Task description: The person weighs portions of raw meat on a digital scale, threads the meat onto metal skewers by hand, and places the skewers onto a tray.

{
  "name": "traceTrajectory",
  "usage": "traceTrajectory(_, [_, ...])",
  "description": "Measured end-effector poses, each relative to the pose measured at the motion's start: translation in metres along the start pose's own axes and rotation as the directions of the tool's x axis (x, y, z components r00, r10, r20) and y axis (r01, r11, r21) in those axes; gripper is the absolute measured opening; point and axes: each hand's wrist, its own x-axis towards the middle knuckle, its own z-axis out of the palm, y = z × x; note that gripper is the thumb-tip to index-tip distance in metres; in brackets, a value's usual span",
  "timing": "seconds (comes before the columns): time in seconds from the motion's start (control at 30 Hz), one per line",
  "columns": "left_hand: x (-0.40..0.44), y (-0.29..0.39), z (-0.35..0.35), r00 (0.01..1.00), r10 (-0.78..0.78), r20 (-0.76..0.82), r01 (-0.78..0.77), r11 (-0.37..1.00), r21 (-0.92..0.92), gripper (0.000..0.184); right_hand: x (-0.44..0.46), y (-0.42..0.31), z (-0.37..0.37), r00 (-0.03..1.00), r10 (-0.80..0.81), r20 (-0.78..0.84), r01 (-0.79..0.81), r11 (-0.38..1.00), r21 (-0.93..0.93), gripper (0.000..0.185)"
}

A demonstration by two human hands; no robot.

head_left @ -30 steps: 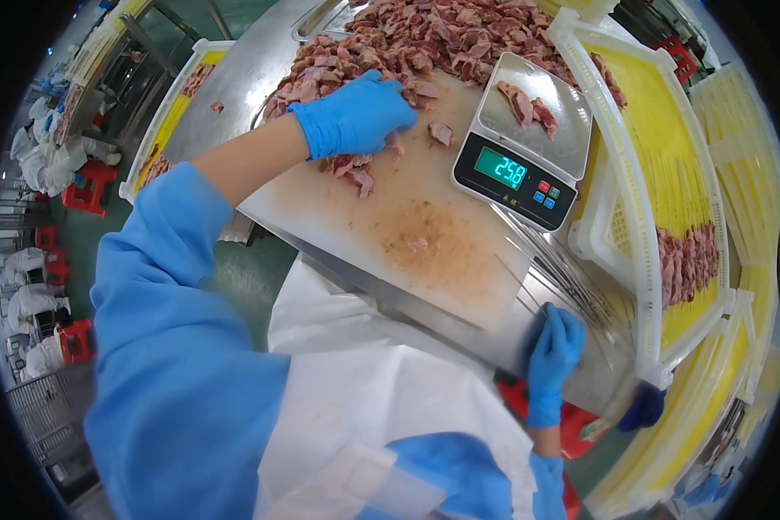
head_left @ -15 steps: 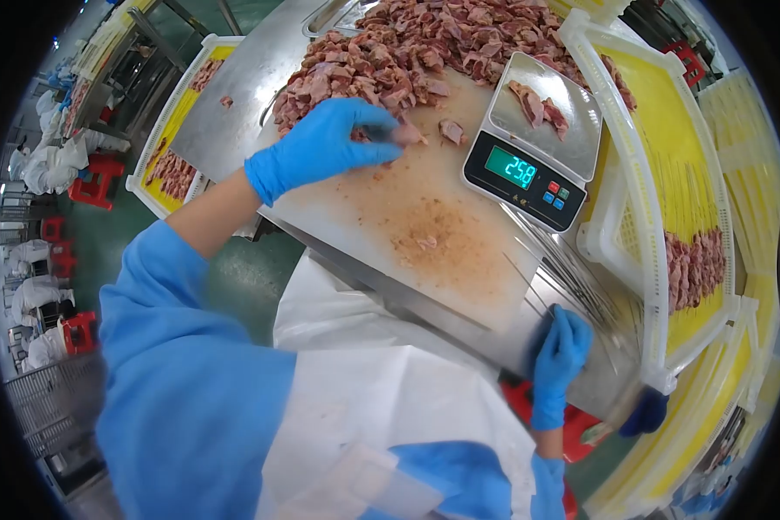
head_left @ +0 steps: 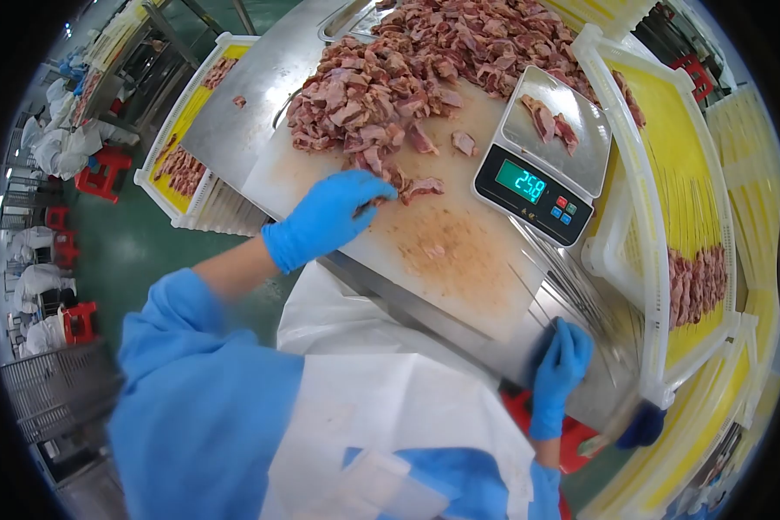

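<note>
My left hand [head_left: 329,217], in a blue glove, is low over the near left of the white cutting board [head_left: 485,303]. Its fingers are closed on a piece of raw meat [head_left: 373,204], mostly hidden by the glove, beside loose strips [head_left: 422,188]. Behind it rises a large heap of cut meat [head_left: 355,95]. At the board's right corner my right hand [head_left: 563,364], also gloved, is closed with its fingertips at the end of a thin metal skewer [head_left: 530,293]. More skewers [head_left: 572,282] lie just beyond it.
A digital scale [head_left: 533,192] reading 258, decimal point unclear, carries meat pieces [head_left: 550,124]. White-rimmed yellow trays [head_left: 659,204] with skewered meat [head_left: 698,282] stand on the right; another tray [head_left: 160,178] is at left. A steel pan [head_left: 342,22] sits at the back.
My left hand has drawn back toward me from the heap's edge, and several meat strips now lie by its fingers. My right hand has stayed almost still. The scale reading is unchanged.
</note>
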Motion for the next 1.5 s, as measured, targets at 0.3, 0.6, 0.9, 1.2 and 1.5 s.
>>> traceTrajectory(0.3, [-0.007, -0.019, -0.022, 0.963, 0.06, -0.262, 0.04, 0.931, 0.362, 0.03, 0.0, 0.002, 0.002, 1.0, -0.014, 0.009, 0.014, 0.999, -0.037, 0.025])
traceTrajectory(0.6, [0.011, -0.028, -0.028, 0.993, -0.103, -0.062, 0.111, 0.983, 0.143, 0.015, -0.001, 0.002, 0.0, 1.0, -0.005, -0.002, 0.005, 0.999, -0.032, 0.024])
traceTrajectory(0.9, [0.013, -0.013, -0.06, 0.936, -0.352, 0.009, 0.248, 0.639, -0.728, 0.023, 0.0, 0.003, 0.0, 1.0, 0.004, -0.01, -0.004, 1.0, 0.005, 0.026])
traceTrajectory(1.2, [0.053, -0.004, -0.053, 0.947, -0.228, 0.226, 0.284, 0.267, -0.921, 0.019, 0.002, 0.0, -0.004, 0.999, -0.013, -0.037, 0.012, 1.0, -0.013, 0.03])
traceTrajectory(1.5, [0.117, 0.016, -0.047, 0.991, 0.079, -0.107, -0.039, 0.942, 0.334, 0.022, -0.001, 0.003, -0.003, 1.0, 0.001, -0.028, -0.001, 1.0, 0.013, 0.031])
